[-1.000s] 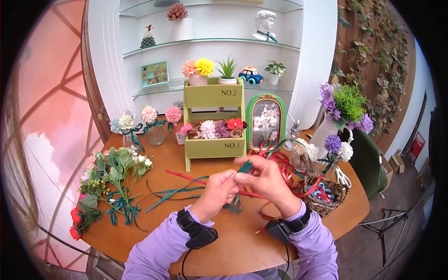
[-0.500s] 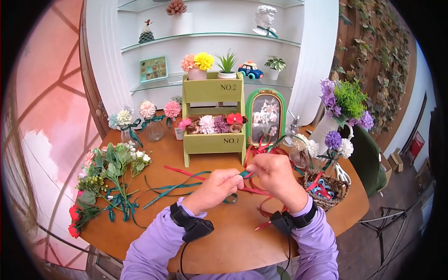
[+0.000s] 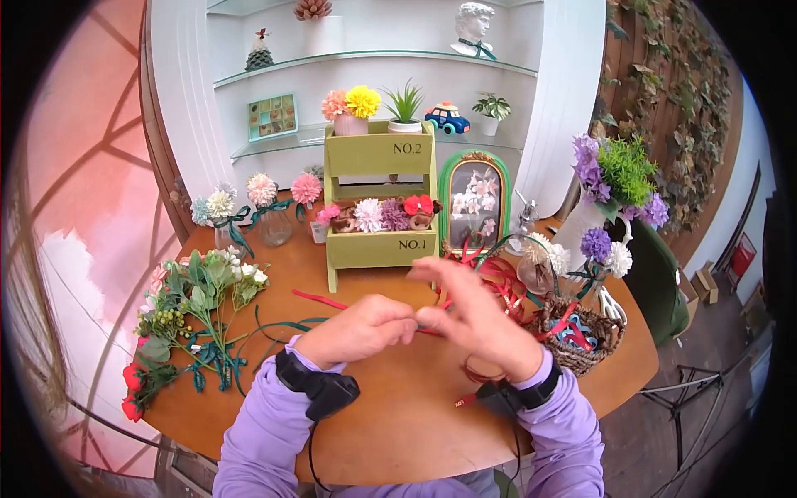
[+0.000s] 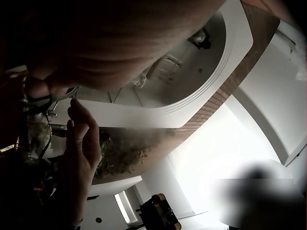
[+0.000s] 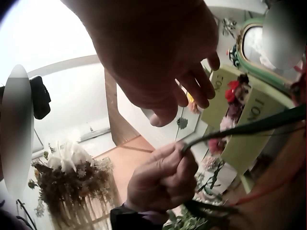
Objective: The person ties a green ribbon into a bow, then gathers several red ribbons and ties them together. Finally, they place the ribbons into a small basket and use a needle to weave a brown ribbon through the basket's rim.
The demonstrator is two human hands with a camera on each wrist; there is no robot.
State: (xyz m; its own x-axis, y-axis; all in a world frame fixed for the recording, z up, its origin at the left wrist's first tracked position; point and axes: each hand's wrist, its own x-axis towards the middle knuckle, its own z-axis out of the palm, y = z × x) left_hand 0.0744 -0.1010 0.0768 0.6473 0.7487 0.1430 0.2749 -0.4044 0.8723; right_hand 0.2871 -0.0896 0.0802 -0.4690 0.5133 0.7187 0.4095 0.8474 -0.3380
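Observation:
My left hand (image 3: pixel 361 329) is over the middle of the table, thumb and fingers curled. In the right wrist view it pinches a dark green ribbon (image 5: pixel 240 130), which runs off to the right from the fingertips; another length hangs below the fist. My right hand (image 3: pixel 473 324) is beside it with fingers extended and apart, its thumb close to the left fingertips. That hand (image 5: pixel 158 62) shows nothing in its grasp in the right wrist view. From above, the hands hide the pinched part of the ribbon. A loose green ribbon (image 3: pixel 286 325) trails on the table at left.
Red ribbons (image 3: pixel 498 274) lie tangled behind my right hand, near a wicker basket (image 3: pixel 581 355) with ribbons inside. Artificial flowers (image 3: pixel 199 303) lie at left. A green two-tier stand (image 3: pixel 365 253) and an arched frame (image 3: pixel 448 207) stand at the back.
Both hands held the green ribbon between them before. The right hand has since released it and spread its fingers; the left hand has shifted slightly left.

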